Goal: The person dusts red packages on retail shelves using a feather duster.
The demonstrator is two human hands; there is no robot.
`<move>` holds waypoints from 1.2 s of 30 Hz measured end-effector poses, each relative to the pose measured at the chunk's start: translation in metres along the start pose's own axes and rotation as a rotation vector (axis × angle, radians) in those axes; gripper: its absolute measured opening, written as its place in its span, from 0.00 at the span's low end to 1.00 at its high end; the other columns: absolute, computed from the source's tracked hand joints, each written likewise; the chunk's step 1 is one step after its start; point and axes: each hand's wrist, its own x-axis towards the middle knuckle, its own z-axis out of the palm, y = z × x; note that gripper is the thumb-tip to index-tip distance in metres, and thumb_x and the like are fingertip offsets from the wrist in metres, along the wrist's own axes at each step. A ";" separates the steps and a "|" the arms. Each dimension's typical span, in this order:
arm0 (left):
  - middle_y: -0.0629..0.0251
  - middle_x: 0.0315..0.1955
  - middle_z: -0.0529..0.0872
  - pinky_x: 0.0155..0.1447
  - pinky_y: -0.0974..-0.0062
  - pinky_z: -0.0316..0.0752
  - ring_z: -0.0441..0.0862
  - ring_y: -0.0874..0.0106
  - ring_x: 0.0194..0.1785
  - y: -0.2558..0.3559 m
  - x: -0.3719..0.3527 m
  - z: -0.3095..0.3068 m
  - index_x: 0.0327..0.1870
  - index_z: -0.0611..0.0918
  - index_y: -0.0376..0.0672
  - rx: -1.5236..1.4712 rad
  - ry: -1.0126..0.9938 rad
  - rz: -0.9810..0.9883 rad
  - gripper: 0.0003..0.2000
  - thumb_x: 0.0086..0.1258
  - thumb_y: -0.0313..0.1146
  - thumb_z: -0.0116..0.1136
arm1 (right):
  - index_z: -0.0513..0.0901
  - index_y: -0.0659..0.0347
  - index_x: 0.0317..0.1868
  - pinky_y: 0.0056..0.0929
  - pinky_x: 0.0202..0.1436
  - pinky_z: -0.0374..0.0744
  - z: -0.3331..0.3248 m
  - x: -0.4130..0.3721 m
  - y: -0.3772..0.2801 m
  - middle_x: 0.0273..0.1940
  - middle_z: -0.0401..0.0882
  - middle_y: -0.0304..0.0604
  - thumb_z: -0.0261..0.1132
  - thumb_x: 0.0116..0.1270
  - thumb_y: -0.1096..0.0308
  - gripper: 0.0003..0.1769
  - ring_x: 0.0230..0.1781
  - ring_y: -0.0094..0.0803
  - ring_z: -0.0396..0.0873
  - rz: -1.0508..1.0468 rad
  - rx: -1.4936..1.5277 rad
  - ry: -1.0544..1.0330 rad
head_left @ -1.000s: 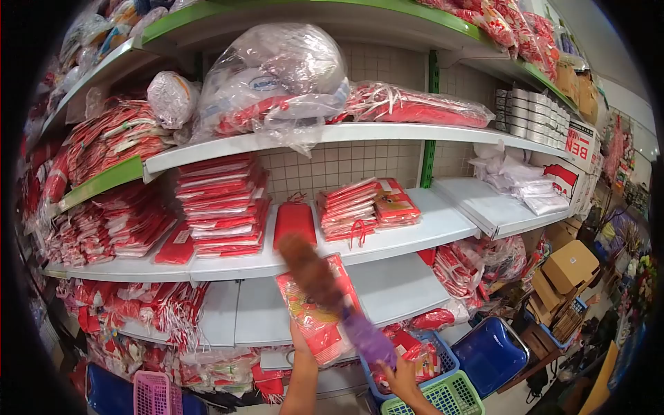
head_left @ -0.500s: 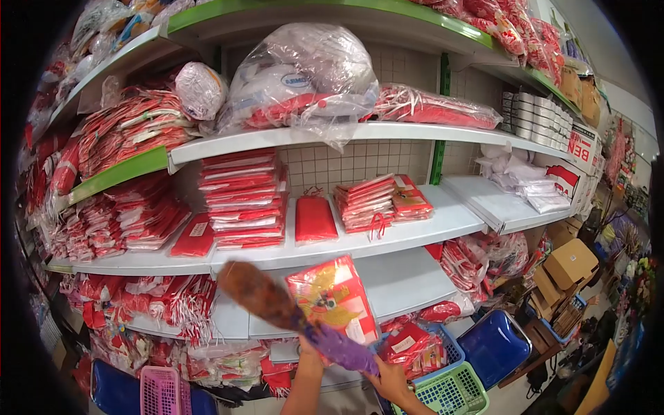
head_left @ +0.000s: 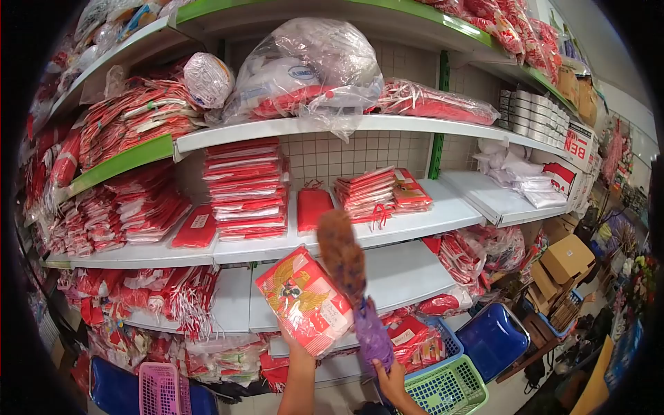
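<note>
My left hand (head_left: 296,346) is closed on the lower edge of a plastic-wrapped red-and-white packet (head_left: 299,299) printed with a golden eagle emblem. A small white label shows on its lower right. In my right hand (head_left: 390,377) is a feather duster (head_left: 344,259), gripped by its purple lower part, its brown feathered head pointing up and blurred. The duster stands nearly upright just right of the packet, before a lower shelf (head_left: 401,273). Behind its tip, a flat red packet (head_left: 315,206) lies on the middle shelf (head_left: 256,247).
Beside the flat packet stand a tall stack of red packets (head_left: 245,190) and a smaller pile (head_left: 366,199). A big clear plastic bag (head_left: 304,69) rests on the upper shelf. Below right are a green basket (head_left: 443,387), a blue tray (head_left: 492,342) and cardboard boxes (head_left: 564,259).
The feather duster has swung from leaning left to nearly upright, its head moving right and up. The emblem packet has shifted left and tilted, and now shows in front of the duster's left side.
</note>
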 end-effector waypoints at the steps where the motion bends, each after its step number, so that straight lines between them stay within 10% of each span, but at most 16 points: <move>1: 0.54 0.57 0.72 0.60 0.56 0.69 0.73 0.56 0.56 -0.001 0.003 -0.003 0.63 0.65 0.41 -0.072 -0.077 0.006 0.29 0.70 0.54 0.37 | 0.74 0.67 0.49 0.39 0.32 0.75 -0.004 -0.001 0.000 0.29 0.80 0.55 0.62 0.62 0.57 0.23 0.25 0.48 0.78 -0.066 -0.107 -0.128; 3: 0.54 0.58 0.71 0.61 0.55 0.69 0.73 0.56 0.57 -0.003 0.005 -0.006 0.63 0.65 0.42 -0.133 -0.102 -0.053 0.29 0.70 0.54 0.37 | 0.74 0.68 0.48 0.38 0.35 0.76 -0.014 -0.007 -0.003 0.31 0.81 0.55 0.60 0.64 0.56 0.22 0.27 0.48 0.78 -0.194 -0.318 -0.385; 9: 0.55 0.59 0.70 0.59 0.58 0.70 0.73 0.55 0.55 -0.005 -0.003 0.016 0.65 0.62 0.43 0.083 0.079 -0.104 0.30 0.70 0.55 0.36 | 0.74 0.67 0.50 0.37 0.32 0.76 -0.015 0.004 0.010 0.26 0.80 0.53 0.63 0.61 0.55 0.25 0.27 0.43 0.81 0.026 0.124 -0.014; 13: 0.59 0.55 0.72 0.58 0.62 0.70 0.73 0.60 0.54 -0.010 0.009 -0.052 0.62 0.65 0.43 -0.086 -0.241 -0.137 0.27 0.71 0.54 0.35 | 0.71 0.68 0.55 0.41 0.36 0.75 -0.037 0.006 -0.012 0.29 0.79 0.60 0.60 0.63 0.49 0.31 0.28 0.50 0.79 -0.115 -0.381 -0.406; 15: 0.57 0.59 0.70 0.62 0.61 0.68 0.71 0.58 0.58 -0.012 0.002 0.008 0.64 0.63 0.42 -0.102 -0.308 -0.111 0.28 0.72 0.54 0.33 | 0.70 0.68 0.56 0.41 0.34 0.75 -0.030 0.018 -0.006 0.27 0.79 0.59 0.60 0.63 0.49 0.32 0.27 0.51 0.79 -0.070 -0.141 -0.165; 17: 0.55 0.60 0.70 0.64 0.57 0.65 0.70 0.57 0.60 -0.011 -0.009 0.025 0.65 0.62 0.41 0.230 0.052 -0.125 0.29 0.72 0.54 0.32 | 0.70 0.68 0.57 0.40 0.32 0.75 -0.024 0.026 -0.001 0.25 0.78 0.58 0.61 0.63 0.50 0.32 0.24 0.51 0.79 -0.084 -0.041 -0.040; 21: 0.55 0.57 0.72 0.62 0.56 0.68 0.72 0.57 0.58 -0.019 0.002 -0.059 0.63 0.64 0.39 0.018 -0.161 -0.205 0.28 0.72 0.53 0.34 | 0.72 0.70 0.55 0.36 0.27 0.74 -0.037 0.035 -0.047 0.22 0.78 0.53 0.62 0.62 0.51 0.30 0.20 0.42 0.78 -0.115 -0.077 -0.193; 22: 0.56 0.56 0.73 0.61 0.59 0.68 0.72 0.59 0.57 -0.022 -0.009 -0.025 0.63 0.64 0.39 0.529 0.077 -0.050 0.28 0.72 0.52 0.34 | 0.73 0.69 0.54 0.34 0.26 0.73 -0.037 0.038 -0.045 0.21 0.78 0.52 0.63 0.62 0.52 0.29 0.19 0.37 0.76 -0.117 -0.108 -0.211; 24: 0.57 0.57 0.73 0.61 0.59 0.68 0.72 0.59 0.57 -0.025 -0.016 0.013 0.63 0.65 0.40 0.406 0.028 -0.125 0.27 0.72 0.52 0.34 | 0.73 0.68 0.54 0.33 0.25 0.72 -0.039 0.045 -0.055 0.20 0.77 0.49 0.64 0.61 0.52 0.29 0.17 0.31 0.74 -0.014 0.000 -0.147; 29: 0.55 0.57 0.73 0.63 0.63 0.68 0.72 0.61 0.58 -0.023 -0.014 -0.013 0.63 0.66 0.42 0.172 0.009 -0.178 0.27 0.72 0.52 0.32 | 0.72 0.68 0.54 0.35 0.29 0.75 -0.024 0.033 -0.026 0.25 0.80 0.53 0.63 0.62 0.52 0.29 0.23 0.37 0.80 -0.112 -0.123 -0.167; 32: 0.52 0.59 0.70 0.63 0.59 0.66 0.71 0.59 0.59 -0.020 -0.013 -0.013 0.65 0.63 0.42 -0.077 -0.382 -0.225 0.31 0.69 0.56 0.36 | 0.73 0.67 0.53 0.40 0.30 0.76 -0.025 0.010 -0.020 0.26 0.79 0.58 0.63 0.61 0.50 0.29 0.27 0.47 0.81 -0.082 -0.243 -0.265; 36: 0.52 0.62 0.66 0.64 0.58 0.65 0.68 0.58 0.61 0.000 -0.007 -0.022 0.65 0.61 0.42 0.096 -0.020 -0.138 0.31 0.68 0.55 0.37 | 0.74 0.65 0.52 0.45 0.29 0.75 -0.018 0.000 0.003 0.24 0.76 0.63 0.64 0.59 0.48 0.30 0.27 0.56 0.78 -0.061 0.124 -0.029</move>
